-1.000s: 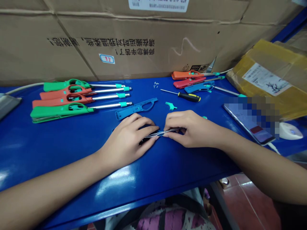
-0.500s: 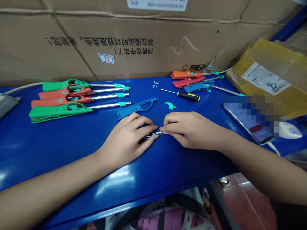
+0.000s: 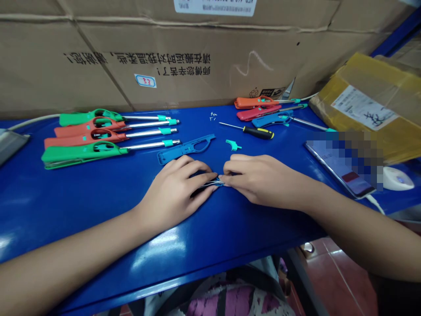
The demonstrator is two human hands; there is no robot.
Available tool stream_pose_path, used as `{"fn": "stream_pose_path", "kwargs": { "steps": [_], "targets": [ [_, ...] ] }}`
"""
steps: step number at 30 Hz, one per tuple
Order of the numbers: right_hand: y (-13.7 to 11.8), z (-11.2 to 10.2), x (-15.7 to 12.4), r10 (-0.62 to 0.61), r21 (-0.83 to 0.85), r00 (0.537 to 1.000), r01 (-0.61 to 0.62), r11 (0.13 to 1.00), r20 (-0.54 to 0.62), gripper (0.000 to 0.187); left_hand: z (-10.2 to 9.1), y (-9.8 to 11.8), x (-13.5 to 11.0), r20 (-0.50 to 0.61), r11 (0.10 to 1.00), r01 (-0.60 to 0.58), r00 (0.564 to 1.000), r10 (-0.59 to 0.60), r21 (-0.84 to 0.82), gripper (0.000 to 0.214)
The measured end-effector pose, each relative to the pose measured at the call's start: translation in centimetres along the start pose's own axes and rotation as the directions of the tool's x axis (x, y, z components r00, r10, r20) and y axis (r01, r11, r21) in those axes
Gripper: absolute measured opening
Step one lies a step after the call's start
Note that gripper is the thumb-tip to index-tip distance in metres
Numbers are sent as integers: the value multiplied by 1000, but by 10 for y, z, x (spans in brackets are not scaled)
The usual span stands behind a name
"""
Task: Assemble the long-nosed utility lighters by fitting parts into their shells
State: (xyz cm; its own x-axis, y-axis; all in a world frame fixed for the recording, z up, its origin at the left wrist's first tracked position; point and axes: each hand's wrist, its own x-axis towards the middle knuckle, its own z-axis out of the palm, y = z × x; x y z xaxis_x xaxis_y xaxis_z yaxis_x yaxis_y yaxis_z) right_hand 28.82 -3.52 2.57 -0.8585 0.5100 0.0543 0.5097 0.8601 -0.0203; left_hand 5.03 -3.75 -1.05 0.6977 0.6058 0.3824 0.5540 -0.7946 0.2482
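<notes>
My left hand (image 3: 177,186) is closed around a blue lighter housing (image 3: 219,181), most of it hidden under the palm and fingers. Thin pale wires (image 3: 210,182) run along its visible end. At that end, my right hand (image 3: 263,181) pinches with thumb and forefinger; whether wire or plastic lies between those fingertips is hard to see. Just beyond the left hand lies a separate blue half-shell (image 3: 184,150) with an oval trigger opening. A small teal trigger (image 3: 233,145) rests beyond the right hand.
Several tiny screws (image 3: 213,116) and a black-and-yellow screwdriver (image 3: 259,132) lie farther back. Green and orange lighters (image 3: 83,153) are lined up at left; more lighters (image 3: 256,113) are at back right. A phone (image 3: 342,169) sits at right, before a yellow-wrapped package (image 3: 368,105). Cardboard (image 3: 164,48) walls the back.
Both hands stay at the same place over the blue housing. My right fingers have shifted very slightly, and the wires between the hands lie a little differently.
</notes>
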Motion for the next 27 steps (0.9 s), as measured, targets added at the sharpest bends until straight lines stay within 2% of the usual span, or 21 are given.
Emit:
{"fn": "stream_pose_path", "kwargs": {
  "steps": [2,5,10,13,15,20,23,27],
  "targets": [
    [1,-1,-1,9,-4,1000,-9,1000,-1,23,-1,0,0,-7,1000,-3,1000,3,1,26],
    [7,-3,-3,54,85,999,-53,995,-5,23,-7,1,0,10,1000,13,1000,-13,4,35],
    [22,-11,-9,118,213,993,-119,970,15,17,-32,2,-1,132,992,98,985,-107,73,51],
    [19,-20,-9,159,164,987,-163,973,38,19,-48,1,-6,187,982,168,966,-181,86,51],
    [11,-28,-4,189,100,981,-192,976,37,21,-56,-1,-10,181,977,194,961,-208,88,47],
    [-14,-40,18,163,-9,985,-163,987,55,12,-57,-9,-22,183,990,139,973,-139,12,25],
    [-14,-33,27,98,106,995,-100,989,26,13,-50,-12,-26,123,992,117,986,-111,-45,22],
    [2,-12,30,35,409,989,28,912,-147,21,-43,-14,-28,68,988,107,993,-100,-110,19]
  ]
}}
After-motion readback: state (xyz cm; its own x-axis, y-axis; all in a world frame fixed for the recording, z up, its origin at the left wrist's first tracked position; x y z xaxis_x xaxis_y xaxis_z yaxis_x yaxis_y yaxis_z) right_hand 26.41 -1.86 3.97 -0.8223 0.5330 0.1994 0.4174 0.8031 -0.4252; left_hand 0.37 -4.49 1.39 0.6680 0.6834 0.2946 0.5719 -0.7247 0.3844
